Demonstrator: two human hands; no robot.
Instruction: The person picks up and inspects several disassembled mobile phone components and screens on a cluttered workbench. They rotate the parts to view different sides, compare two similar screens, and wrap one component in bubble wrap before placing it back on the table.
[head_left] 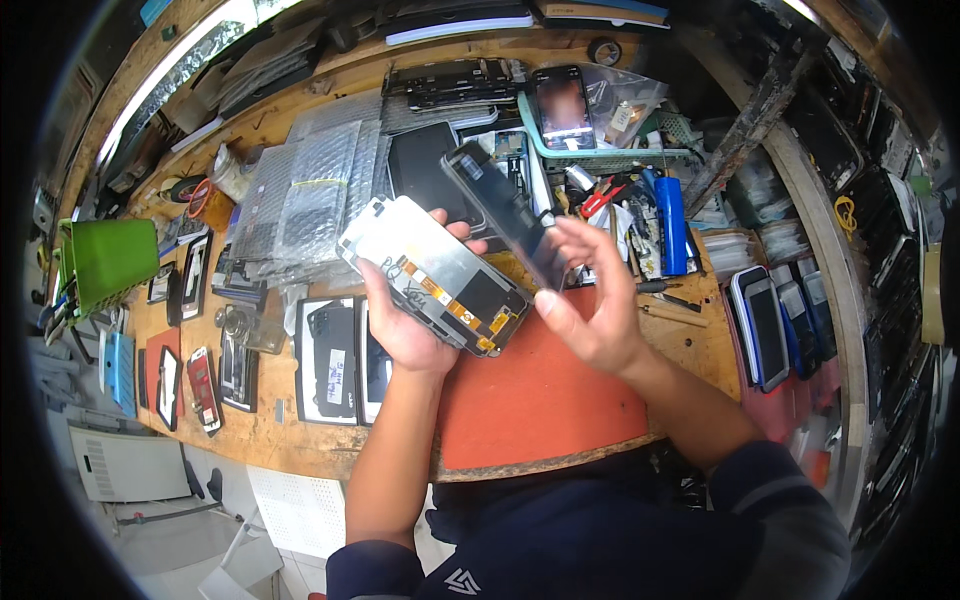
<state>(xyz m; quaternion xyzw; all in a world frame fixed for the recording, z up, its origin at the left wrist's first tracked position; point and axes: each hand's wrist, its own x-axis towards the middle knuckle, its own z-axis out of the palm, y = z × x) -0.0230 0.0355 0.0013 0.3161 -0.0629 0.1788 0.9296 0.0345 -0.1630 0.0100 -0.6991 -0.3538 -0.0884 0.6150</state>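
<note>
My left hand (408,325) is closed around a phone display panel (420,255), its silver back facing up. Orange flex cables and dark handwritten marks show on that back, and at least one more dark edge lies beneath it. Just to the right, my right hand (605,315) grips a dark, glossy phone screen (505,215) by its lower right edge, thumb below and fingers above. The screen is tilted, slightly blurred, and its left side comes close to the silver panel. Both are held above the orange mat (540,400).
Bubble-wrap sleeves (310,190) are piled behind my left hand. A teal basket (600,155) holds a lit phone (562,105). Tools and a blue cylinder (671,225) crowd the right. Phone parts (205,390) and a green bin (112,262) stand left.
</note>
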